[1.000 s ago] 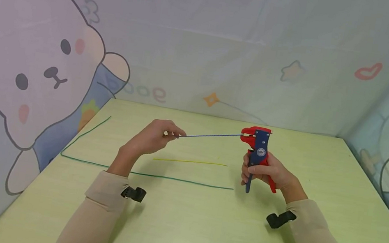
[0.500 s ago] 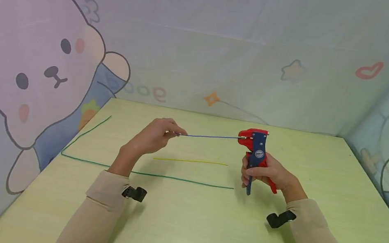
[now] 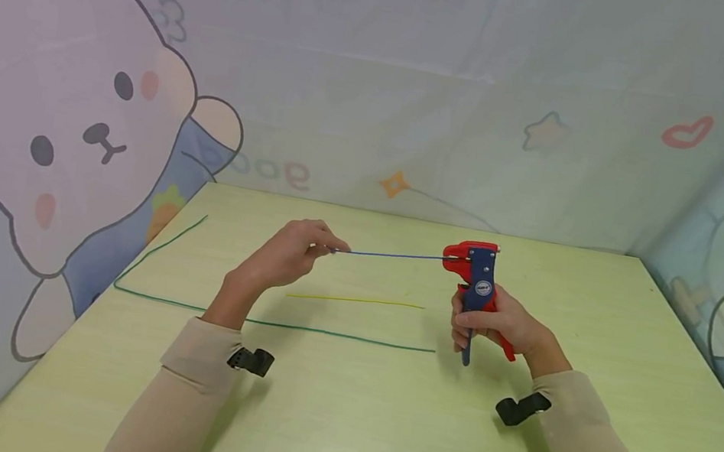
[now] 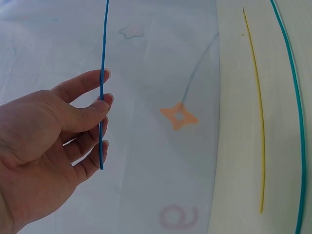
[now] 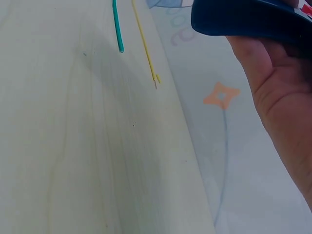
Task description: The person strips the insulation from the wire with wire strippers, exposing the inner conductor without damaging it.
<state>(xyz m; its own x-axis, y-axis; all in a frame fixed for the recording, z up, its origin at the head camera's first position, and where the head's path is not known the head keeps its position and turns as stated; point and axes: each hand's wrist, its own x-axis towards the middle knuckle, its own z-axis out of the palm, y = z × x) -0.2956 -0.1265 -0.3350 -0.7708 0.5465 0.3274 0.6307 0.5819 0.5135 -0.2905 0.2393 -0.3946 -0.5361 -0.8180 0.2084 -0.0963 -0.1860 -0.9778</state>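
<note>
A blue wire [image 3: 392,255] stretches nearly level above the table between my two hands. My left hand [image 3: 289,250] pinches its left end; in the left wrist view the thumb presses the blue wire [image 4: 103,53] against the fingers, and a short tail sticks out below. My right hand [image 3: 501,321] grips the handles of a red and blue wire stripper [image 3: 483,266], held upright. The wire's right end runs into the stripper's red jaws. In the right wrist view only a dark blue handle [image 5: 243,18] and part of my right hand [image 5: 282,97] show.
A yellow wire [image 3: 354,301] lies on the table [image 3: 361,427] below the blue one, its end stripped to bare copper in the right wrist view, with a small yellow scrap [image 5: 158,78] beside it. Nearer me lies a long bent green wire [image 3: 340,335]. A printed cloth [image 3: 365,103] hangs behind.
The stripper has dropped slightly and tilted a little, and its red jaws have closed on the blue wire. The wire now runs more level. My left hand has barely moved.
</note>
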